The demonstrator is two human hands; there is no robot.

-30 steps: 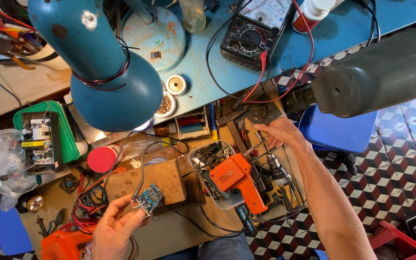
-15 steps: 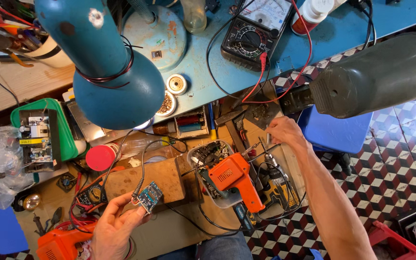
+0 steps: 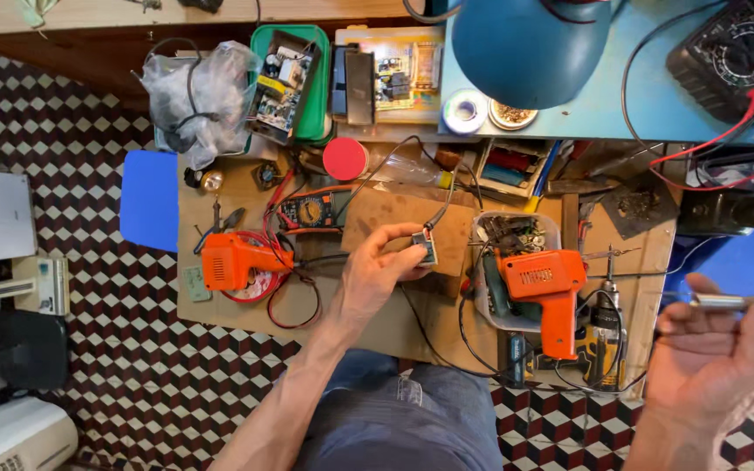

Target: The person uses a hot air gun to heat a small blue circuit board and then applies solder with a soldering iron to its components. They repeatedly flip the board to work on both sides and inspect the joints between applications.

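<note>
Pinched between left hand fingertips, a small circuit board is held; a metal tool is gripped by the right hand.

A cluttered wooden workbench stands on checkered floor tiles beneath a teal lamp.

I see two orange soldering guns, a red round lid, a green tray, a blue lamp shade, a light-blue tabletop, red meter leads, blue jeans, and a floor chequered dark red, black and white.
</note>
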